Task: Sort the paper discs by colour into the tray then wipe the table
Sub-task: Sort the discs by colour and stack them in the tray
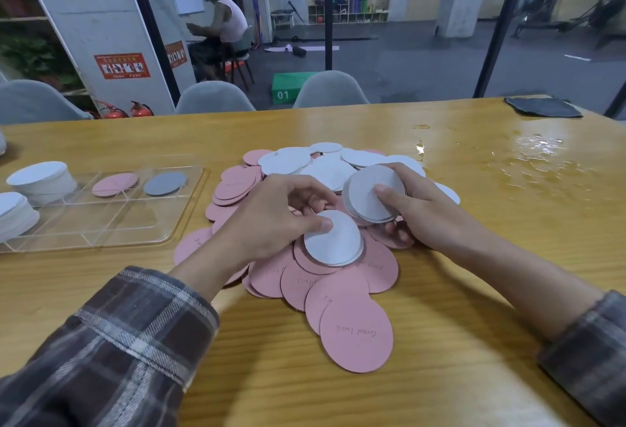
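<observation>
A heap of pink discs (355, 335) and white discs (288, 160) lies mid-table. My right hand (416, 213) grips a thick stack of grey-white discs (366, 196), thumb on its top face. My left hand (274, 220) pinches a single grey-white disc (335, 243) at its edge, just over the pink ones. The clear divided tray (111, 220) at left holds a pink disc (115, 184), a grey disc (165, 183) and two stacks of white discs (42, 181).
A dark grey cloth (542, 106) lies at the table's far right corner. Spilled water (535, 149) glistens on the right side of the wooden table (474, 291). Grey chairs (330, 89) stand along the far edge. A person sits beyond the glass.
</observation>
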Demonstrator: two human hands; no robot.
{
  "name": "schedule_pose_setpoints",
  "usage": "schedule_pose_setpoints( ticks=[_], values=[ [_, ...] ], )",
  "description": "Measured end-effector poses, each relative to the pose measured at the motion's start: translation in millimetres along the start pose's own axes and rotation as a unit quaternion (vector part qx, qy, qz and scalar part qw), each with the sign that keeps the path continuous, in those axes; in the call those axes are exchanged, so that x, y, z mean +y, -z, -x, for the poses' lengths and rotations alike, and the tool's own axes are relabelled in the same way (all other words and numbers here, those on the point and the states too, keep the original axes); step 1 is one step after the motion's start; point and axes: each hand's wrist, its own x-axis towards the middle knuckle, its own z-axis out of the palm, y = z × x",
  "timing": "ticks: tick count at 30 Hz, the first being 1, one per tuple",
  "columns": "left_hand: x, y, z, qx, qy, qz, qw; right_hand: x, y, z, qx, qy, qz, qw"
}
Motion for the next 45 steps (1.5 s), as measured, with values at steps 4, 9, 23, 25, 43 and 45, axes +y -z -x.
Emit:
schedule_pose_setpoints(
  ticks=[4, 9, 23, 25, 43, 45],
  values=[
    [6.0, 3.3, 1.5, 0.036, -0.023, 0.096, 0.994, -0.7, -2.3, 0.4, -0.021, 0.010, -0.005, 1.000],
    [5.5, -7.7, -0.6, 0.090, -0.065, 0.111, 0.988, -5.7, -7.5, 7.4, -0.076, 0.027, 0.005, 0.997],
    [8.4, -23.0, -2.7, 0.158, -0.119, 0.044, 0.979, 2.1, -8.5, 7.2, -0.089, 0.107, 0.095, 0.986],
    [6.8, -17.3, -3.1, 0.168, -0.099, 0.011, 0.981, 4.6, -4.3, 3.8, -0.052, 0.091, 0.091, 0.990],
    [0.1, -0.2, 6.5, -0.054, -0.053, -0.121, 0.990, 14.2, 10.4, -2.5, 0.007, 0.082, 0.118, 0.990],
    [1.1, 0.7, 5.9, -0.053, -0.051, -0.095, 0.993, 15.0, 10.1, -2.8, 0.012, 0.089, 0.109, 0.990]
  ],
)
